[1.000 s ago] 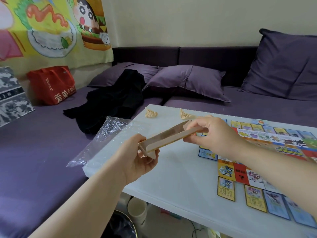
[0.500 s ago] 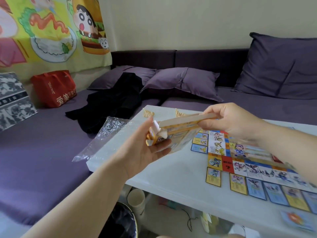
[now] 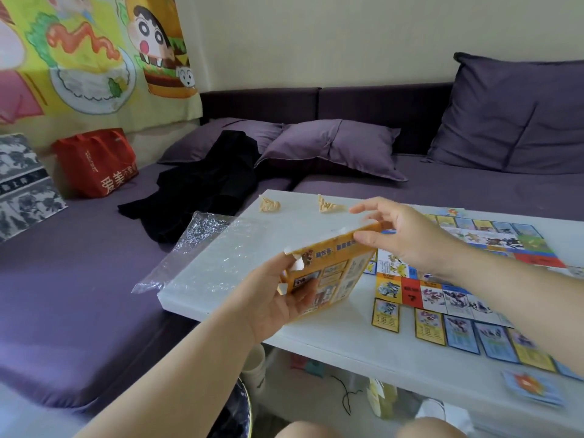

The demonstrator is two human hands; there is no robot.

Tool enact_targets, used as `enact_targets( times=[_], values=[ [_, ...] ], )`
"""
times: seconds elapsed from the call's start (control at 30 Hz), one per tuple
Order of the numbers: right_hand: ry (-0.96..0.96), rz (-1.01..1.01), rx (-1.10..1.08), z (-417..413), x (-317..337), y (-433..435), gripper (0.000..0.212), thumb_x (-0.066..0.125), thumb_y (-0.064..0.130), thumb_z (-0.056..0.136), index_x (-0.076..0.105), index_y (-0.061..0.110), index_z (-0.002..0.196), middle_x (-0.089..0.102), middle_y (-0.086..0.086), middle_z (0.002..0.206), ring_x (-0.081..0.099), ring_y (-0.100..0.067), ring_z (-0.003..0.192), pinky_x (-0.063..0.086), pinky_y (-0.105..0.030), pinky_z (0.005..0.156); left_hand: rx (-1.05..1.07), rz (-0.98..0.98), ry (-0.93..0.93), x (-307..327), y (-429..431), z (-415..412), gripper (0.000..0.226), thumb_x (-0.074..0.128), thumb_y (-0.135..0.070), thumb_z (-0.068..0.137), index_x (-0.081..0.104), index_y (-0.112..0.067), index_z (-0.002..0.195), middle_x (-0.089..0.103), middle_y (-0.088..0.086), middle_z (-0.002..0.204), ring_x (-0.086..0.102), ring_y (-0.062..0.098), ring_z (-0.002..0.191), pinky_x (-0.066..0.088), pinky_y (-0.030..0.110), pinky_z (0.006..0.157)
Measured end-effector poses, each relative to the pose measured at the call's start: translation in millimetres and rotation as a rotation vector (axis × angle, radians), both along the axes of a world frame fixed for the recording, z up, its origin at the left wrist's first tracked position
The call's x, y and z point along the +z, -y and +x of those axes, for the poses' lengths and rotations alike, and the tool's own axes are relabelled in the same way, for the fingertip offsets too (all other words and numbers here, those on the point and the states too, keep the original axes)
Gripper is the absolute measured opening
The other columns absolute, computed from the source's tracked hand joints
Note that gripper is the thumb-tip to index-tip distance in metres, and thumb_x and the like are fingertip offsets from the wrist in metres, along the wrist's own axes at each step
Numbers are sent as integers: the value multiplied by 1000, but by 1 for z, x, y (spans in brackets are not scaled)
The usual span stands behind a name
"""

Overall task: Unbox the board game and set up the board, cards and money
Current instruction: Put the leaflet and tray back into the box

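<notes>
white table | game board | cards | plastic wrap | paper scraps

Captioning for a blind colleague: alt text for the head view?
A person's left hand and right hand hold a flat yellow game box tilted above a white table. The game board lies unfolded at right, cards along its near edge.

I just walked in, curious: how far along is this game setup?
Done: the board lies open on the white table, a row of cards along its near edge. In hand: left hand and right hand hold the yellow box. Left: no money plainly laid out.
</notes>
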State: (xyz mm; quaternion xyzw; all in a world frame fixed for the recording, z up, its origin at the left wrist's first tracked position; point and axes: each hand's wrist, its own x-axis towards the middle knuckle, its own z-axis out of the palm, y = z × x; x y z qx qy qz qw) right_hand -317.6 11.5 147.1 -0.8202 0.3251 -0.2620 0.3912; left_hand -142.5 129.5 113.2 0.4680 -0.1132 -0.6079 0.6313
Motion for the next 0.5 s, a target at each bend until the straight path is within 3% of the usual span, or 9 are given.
enact_targets(
  times=[0.17, 0.37, 0.5],
  values=[
    [-84, -135, 14, 8, 0, 4, 13, 59, 25, 92, 65, 36, 89, 59, 11, 102, 55, -4, 95, 39, -18, 74, -29, -8, -46, 5, -1, 3, 19, 57, -22, 89, 58, -3, 93, 60, 18, 94, 59, 29, 82, 57, 30, 59],
    [-161, -124, 13, 11, 4, 10, 10, 59, 29, 91, 68, 34, 88, 59, 6, 103, 55, -4, 93, 37, -13, 71, -45, -17, -68, 0, 0, 5, 53, 65, -41, 80, 62, 3, 109, 62, 19, 100, 61, 35, 88, 55, 35, 76],
    [-177, -103, 6, 13, 7, 9, 10, 59, 28, 91, 69, 31, 89, 60, 12, 96, 55, 0, 84, 36, -12, 64, -70, -8, -22, 2, 2, 5, 75, 76, -43, 59, 58, 1, 118, 64, 18, 99, 63, 34, 88, 59, 35, 74]
  ],
)
